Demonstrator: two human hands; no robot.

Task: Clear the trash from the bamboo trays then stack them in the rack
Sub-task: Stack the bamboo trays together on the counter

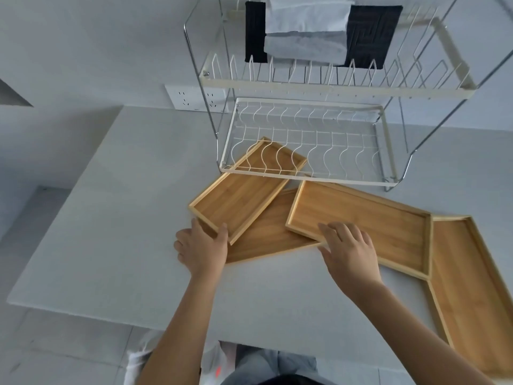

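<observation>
Gripping near corner of small tray (238, 201) w/ left hand (204, 247), far end poking under rack (305, 173). Pinching near edge of middle tray (361, 218) w/ right hand (350, 252), overlapping two other trays.

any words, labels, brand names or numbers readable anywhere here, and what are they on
None can be read.
Bamboo trays: plain wood, no marks.
Wire rack: no label.
Wall socket plate: no print visible.
Cloths on the upper shelf: only a stitched pattern, no text.
</observation>
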